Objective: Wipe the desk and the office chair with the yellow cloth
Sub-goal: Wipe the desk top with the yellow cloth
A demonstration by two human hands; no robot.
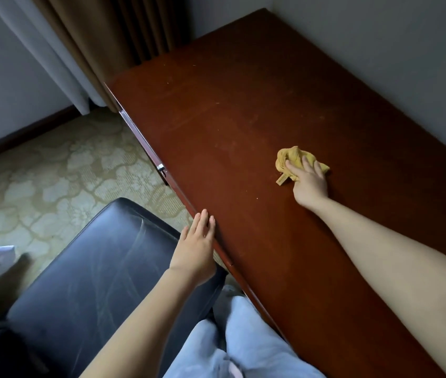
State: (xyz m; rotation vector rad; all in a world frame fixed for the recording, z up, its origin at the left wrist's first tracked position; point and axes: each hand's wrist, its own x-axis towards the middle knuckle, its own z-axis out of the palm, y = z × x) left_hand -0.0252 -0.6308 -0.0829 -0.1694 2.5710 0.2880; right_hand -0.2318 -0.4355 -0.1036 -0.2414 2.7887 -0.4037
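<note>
A: Yellow cloth (pixel 295 159): where is it?
B: Item one. It lies bunched in a lump on the table (pixel 243 118), about midway along the dark red-brown top and well back from the front edge. A small tan tag (pixel 281 180) sticks out on its near side.

A: Held how?
B: The right hand (pixel 309 181) lies palm down on it, fingers spread and nearly straight. It presses the cloth to the wood rather than wrapping round it.

A: The other hand?
B: Item two. The left hand (pixel 197 246) is flat, fingers straight and together, holding nothing. Its fingertips are at the table's front edge and its palm is over the office chair (pixel 93 268).

A: The chair?
B: Item three. Black glossy padding with pale streaks, just beside the table's front edge.

A: Containers?
B: One, probably. It looks like a drawer front (pixel 145 143) below the table's edge, with a small metal handle (pixel 161 168), though the angle is steep. It sits flush, so its contents are hidden.

A: Remainder?
B: Brown and white curtains (pixel 93 36) at the table's far end, a cream patterned carpet (pixel 52 173) and pale blue trousers (pixel 257 336) at the bottom of the view. Pale specks are scattered on the tabletop.
</note>
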